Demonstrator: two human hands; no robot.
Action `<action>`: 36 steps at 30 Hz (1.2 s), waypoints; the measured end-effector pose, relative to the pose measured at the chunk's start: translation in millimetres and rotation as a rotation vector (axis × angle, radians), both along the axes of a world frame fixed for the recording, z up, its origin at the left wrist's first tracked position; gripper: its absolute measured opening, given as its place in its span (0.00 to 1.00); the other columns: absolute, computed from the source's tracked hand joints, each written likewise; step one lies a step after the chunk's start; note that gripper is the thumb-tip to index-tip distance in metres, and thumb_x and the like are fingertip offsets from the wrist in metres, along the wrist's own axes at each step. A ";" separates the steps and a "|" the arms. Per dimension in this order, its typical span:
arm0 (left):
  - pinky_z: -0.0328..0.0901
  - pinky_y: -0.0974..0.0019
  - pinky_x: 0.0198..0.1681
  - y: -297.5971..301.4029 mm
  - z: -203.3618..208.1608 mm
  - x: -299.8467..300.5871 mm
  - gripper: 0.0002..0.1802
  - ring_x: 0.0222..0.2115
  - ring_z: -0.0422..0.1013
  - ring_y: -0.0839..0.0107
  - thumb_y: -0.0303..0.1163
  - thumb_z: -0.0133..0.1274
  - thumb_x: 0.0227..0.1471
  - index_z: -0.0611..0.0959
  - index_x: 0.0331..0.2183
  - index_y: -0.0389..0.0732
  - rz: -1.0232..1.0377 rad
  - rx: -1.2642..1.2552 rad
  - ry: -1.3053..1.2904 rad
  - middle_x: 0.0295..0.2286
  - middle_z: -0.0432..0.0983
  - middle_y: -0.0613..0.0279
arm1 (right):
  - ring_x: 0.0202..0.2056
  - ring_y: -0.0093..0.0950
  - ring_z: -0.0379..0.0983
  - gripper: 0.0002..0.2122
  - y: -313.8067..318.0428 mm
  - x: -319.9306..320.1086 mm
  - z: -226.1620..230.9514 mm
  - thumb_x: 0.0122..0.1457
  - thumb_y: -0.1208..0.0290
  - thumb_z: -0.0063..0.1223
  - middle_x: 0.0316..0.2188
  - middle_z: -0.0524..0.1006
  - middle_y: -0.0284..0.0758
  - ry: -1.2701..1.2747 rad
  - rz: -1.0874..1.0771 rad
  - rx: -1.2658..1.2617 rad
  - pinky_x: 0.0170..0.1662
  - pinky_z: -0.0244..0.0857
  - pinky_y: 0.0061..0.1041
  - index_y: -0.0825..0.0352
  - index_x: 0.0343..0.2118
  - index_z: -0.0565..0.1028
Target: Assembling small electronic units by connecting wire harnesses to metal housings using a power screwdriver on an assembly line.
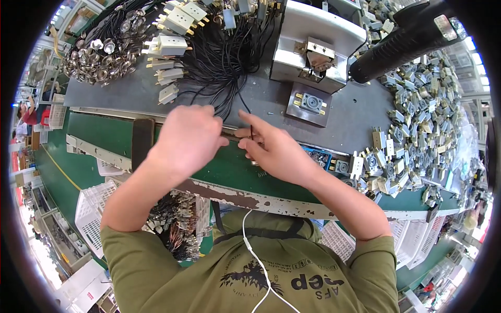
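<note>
Black wire [251,131] pinched between right hand [274,151] fingers [249,121]; left hand [188,136] curled beside it, grip hidden, above grey surface [355,117], near white plugs [169,47].

Left hand [188,136] hides the black wire's [251,131] end

A grey press machine [313,44] stands on the bench, a heap of small grey parts [417,120] to its right, white plastic baskets [96,206] below.

Grey-topped workbench [355,112], green floor [49,172], white plastic crates [91,206]
</note>
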State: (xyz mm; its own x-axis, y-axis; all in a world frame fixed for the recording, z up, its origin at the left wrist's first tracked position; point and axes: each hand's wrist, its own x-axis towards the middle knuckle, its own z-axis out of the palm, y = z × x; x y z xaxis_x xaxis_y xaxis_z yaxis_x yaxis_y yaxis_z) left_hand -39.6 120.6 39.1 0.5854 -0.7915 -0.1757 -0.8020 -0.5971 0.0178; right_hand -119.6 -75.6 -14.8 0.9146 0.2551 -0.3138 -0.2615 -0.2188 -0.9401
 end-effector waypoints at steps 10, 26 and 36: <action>0.68 0.57 0.35 -3.1 23.1 31.7 0.09 0.29 0.74 0.57 0.32 0.55 0.55 0.84 0.37 0.38 0.078 -0.242 0.520 0.28 0.75 0.56 | 0.46 0.18 0.70 0.20 17.2 7.9 -7.2 0.71 0.58 0.51 0.45 0.78 0.31 0.296 -0.206 0.536 0.45 0.68 0.23 0.70 0.57 0.71; 0.71 0.56 0.39 -42.3 -20.6 69.0 0.10 0.34 0.78 0.55 0.30 0.61 0.55 0.81 0.39 0.41 -0.139 -0.686 -0.128 0.32 0.81 0.55 | 0.37 0.26 0.77 0.17 -10.3 7.5 36.5 0.71 0.71 0.43 0.38 0.80 0.40 0.401 -0.376 0.687 0.40 0.70 0.24 0.72 0.58 0.66; 0.70 0.57 0.36 -46.3 -31.4 92.8 0.10 0.31 0.76 0.57 0.31 0.63 0.55 0.78 0.36 0.41 -0.119 -0.784 -0.161 0.28 0.79 0.57 | 0.24 0.19 0.70 0.19 -36.7 -59.4 50.3 0.76 0.67 0.35 0.23 0.73 0.30 0.383 -0.175 0.400 0.31 0.65 0.19 0.75 0.62 0.65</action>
State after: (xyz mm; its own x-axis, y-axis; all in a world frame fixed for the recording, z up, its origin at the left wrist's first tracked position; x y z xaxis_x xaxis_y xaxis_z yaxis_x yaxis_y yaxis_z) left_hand 53.2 74.2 7.6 0.4607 -0.7081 0.5351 -0.8876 -0.3695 0.2751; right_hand -179.0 -112.3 35.6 0.7940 0.2773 -0.5410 -0.5997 0.2111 -0.7719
